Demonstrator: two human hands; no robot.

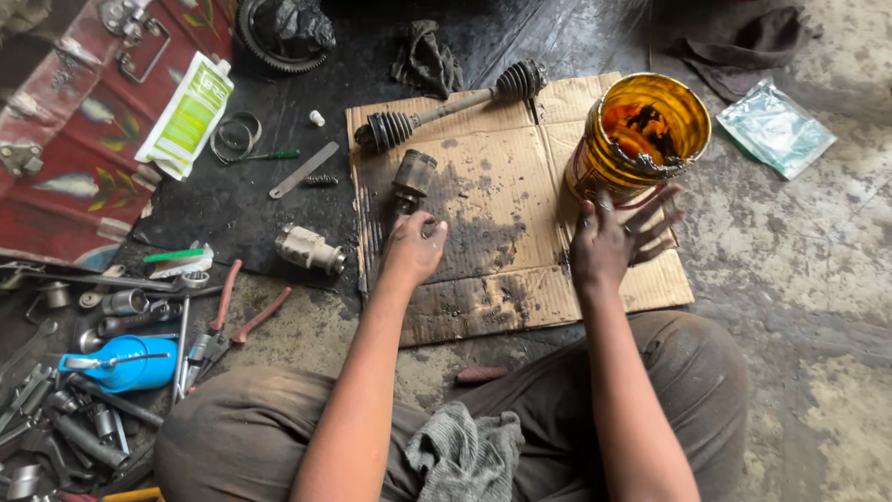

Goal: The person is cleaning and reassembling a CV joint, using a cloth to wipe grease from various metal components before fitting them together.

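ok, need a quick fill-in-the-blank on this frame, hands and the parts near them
1. The left hand grips a metal joint part lying on a sheet of ____.
2. The right hand, fingers spread, is beside a yellow ____ with a jagged cut rim.
3. The axle shaft has a ribbed rubber boot at ____ ends.
4. The pliers left of the person have ____ handles.

Missing words: cardboard; can; both; red

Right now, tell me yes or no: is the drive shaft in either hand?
No: the drive shaft lies on the cardboard beyond both hands; the left hand is fisted, the right hand spread open.
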